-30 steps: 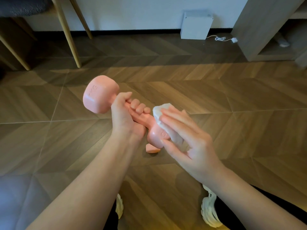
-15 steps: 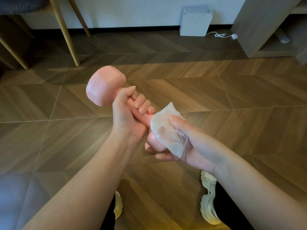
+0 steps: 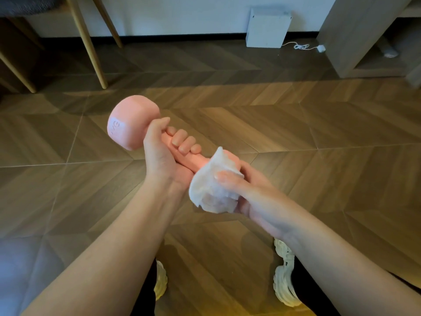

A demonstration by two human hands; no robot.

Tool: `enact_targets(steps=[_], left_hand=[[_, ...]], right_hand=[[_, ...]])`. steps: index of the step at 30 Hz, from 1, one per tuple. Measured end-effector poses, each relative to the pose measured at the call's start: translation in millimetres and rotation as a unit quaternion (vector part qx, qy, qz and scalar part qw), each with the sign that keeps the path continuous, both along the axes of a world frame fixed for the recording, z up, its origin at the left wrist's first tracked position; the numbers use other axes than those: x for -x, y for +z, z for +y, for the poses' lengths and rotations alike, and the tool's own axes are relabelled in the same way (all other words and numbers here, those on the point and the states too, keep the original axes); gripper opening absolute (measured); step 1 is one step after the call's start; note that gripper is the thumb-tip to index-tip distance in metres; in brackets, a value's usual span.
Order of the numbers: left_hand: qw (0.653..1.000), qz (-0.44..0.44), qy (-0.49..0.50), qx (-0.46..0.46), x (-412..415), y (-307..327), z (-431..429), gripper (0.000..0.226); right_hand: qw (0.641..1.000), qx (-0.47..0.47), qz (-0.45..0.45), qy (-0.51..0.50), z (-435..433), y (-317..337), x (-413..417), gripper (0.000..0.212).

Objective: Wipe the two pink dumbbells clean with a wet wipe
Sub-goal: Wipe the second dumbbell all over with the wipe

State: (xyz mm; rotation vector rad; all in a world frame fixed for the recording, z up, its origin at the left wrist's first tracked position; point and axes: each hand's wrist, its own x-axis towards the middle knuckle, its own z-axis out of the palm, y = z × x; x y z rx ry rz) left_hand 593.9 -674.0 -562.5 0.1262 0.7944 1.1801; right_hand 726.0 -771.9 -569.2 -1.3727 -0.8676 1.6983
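Left hand [image 3: 164, 160] clamps the dumbbell [image 3: 134, 122] handle; right hand [image 3: 252, 192] wraps the wipe [image 3: 211, 190] around 1 end. Best twist fully, covering every face.

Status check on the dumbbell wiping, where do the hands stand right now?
Left hand shut on pink dumbbell handle, held off the wooden floor. Right hand presses white wet wipe around its near end. Second dumbbell not in view. Nothing obstructing.

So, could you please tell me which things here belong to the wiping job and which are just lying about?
In use: pink dumbbell, wet wipe, left hand, right hand.
Lying about: white box, white cable, wooden legs, shelf unit.
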Motion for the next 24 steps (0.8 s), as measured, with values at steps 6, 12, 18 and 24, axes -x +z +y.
enact_targets(steps=[6, 12, 18, 24], left_hand=[[1.000, 0.018, 0.005, 0.001, -0.5, 3.6, -2.4, 0.031], [0.998, 0.029, 0.037, 0.033, 0.4, 1.6, -1.7, 0.035], [0.996, 0.032, 0.047, 0.062, 5.2, -2.3, 3.9, 0.032], [0.996, 0.012, 0.053, 0.068, 7.9, -6.2, 2.4, 0.034]], right_hand=[[0.999, -0.037, 0.021, -0.008, 2.8, 0.7, -0.7, 0.054], [0.990, -0.101, -0.090, -0.041, 0.2, -9.6, 9.9, 0.073], [0.998, -0.053, -0.025, 0.004, 5.7, -7.9, 1.4, 0.055], [0.996, -0.065, -0.066, -0.012, 2.4, -16.1, 9.2, 0.081]])
